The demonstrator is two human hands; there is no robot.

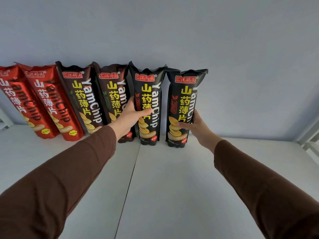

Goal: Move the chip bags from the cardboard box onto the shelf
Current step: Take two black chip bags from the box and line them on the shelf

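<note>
Several tall yam chip bags stand in a row on the white shelf (172, 178), leaning on the back wall. From the left come two red bags (50, 104), then two brown bags (82, 100), then two black bags. My left hand (133, 116) grips the left black bag (150, 90) around its middle, thumb across the front. My right hand (195, 125) grips the right black bag (184, 104) low on its right side. Both black bags stand upright with their bases on the shelf. The cardboard box is out of view.
The shelf surface has a seam (131, 178) running from front to back. White frame posts show at the far left (5, 121) and far right (309, 137). Bare shelf lies to the right of the last black bag.
</note>
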